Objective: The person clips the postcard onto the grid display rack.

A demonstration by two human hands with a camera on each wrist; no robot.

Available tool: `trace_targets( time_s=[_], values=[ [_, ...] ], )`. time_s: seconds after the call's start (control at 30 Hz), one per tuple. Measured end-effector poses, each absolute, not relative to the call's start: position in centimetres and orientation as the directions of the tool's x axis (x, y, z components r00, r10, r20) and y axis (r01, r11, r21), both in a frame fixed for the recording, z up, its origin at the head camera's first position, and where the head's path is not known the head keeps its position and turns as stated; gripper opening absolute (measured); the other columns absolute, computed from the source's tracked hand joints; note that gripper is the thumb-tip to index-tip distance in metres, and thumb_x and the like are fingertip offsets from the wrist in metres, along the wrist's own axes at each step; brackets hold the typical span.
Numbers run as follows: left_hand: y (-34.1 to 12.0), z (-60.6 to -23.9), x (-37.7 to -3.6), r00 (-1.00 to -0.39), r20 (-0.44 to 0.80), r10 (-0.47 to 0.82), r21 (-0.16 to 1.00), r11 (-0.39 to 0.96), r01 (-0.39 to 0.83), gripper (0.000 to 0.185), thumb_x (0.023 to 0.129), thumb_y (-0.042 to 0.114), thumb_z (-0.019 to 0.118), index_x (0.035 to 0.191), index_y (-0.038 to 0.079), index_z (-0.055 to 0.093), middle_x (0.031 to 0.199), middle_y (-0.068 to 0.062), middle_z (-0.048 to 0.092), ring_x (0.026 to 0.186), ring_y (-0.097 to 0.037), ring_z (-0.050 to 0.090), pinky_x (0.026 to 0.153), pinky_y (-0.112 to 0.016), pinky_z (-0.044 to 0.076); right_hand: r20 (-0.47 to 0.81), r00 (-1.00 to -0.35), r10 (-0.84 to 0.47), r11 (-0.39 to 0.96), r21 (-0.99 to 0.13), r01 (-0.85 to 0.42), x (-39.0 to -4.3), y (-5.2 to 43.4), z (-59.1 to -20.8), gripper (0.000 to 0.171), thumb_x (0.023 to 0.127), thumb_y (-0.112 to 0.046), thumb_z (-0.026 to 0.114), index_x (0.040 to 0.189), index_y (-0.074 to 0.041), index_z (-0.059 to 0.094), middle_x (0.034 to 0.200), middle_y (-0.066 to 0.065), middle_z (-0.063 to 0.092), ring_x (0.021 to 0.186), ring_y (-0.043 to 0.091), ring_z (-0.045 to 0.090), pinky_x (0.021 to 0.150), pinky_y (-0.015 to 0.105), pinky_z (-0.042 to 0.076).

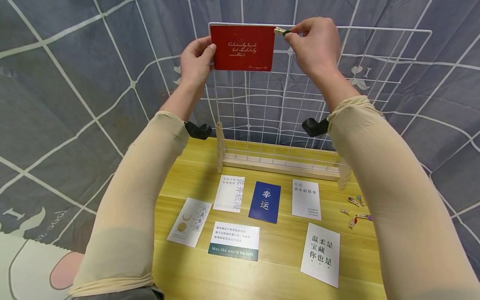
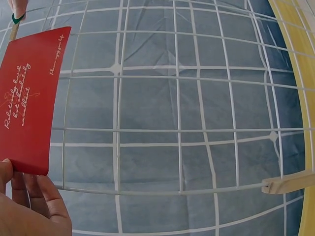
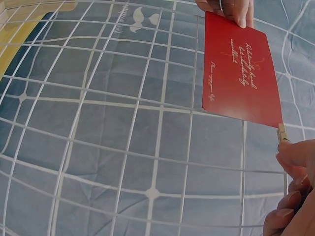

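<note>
My left hand (image 1: pixel 195 62) grips the red card (image 1: pixel 242 48) flat against the grid (image 1: pixel 337 83), long axis level, text upright, while my right hand (image 1: pixel 313 43) pinches a clip (image 1: pixel 280 31) at its top right corner.

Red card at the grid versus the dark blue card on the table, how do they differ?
The red card is held up against the wire grid by the left hand, lying landscape; the blue card lies flat on the table, portrait. Red bears thin cursive script, blue bold Chinese characters. Both are small rectangular cards with pale lettering.
</note>
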State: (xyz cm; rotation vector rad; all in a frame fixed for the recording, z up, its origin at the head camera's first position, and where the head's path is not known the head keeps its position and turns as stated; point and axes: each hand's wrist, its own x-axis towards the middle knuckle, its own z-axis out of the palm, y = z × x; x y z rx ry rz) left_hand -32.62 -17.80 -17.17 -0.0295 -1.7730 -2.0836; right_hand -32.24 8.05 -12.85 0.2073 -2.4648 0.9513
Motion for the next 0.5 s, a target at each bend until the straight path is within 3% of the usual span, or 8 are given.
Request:
trace_targets(
  time_s=[0.37,0.5],
  values=[
    [-17.49,-17.12,-32.94,-0.903,0.279,-0.327,0.936,-0.116,0.331,0.027,0.102,0.012,0.063,0.128,0.014,0.069,0.12,-0.004,0.067,0.102,-0.019,0.065,0.09,-0.029,0.054,0.462,-0.883,0.081,0.696,-0.661,-0.282,-32.67,7.48,-12.35,0.033,0.099,-0.038,0.065,0.123,-0.021,0.077,0.099,-0.009,0.069,0.08,0.0,0.05,0.069,0.023,0.036],
    [-17.4,-17.12,-32.92,-0.897,0.283,-0.341,0.933,-0.121,0.34,0.026,0.103,0.011,0.062,0.128,0.013,0.07,0.119,-0.005,0.067,0.101,-0.019,0.065,0.09,-0.029,0.054,0.447,-0.89,0.092,0.703,-0.662,-0.259,-32.72,7.25,-12.32,0.032,0.099,-0.039,0.065,0.122,-0.023,0.078,0.104,-0.011,0.073,0.081,0.0,0.051,0.069,0.023,0.036]
  ],
)
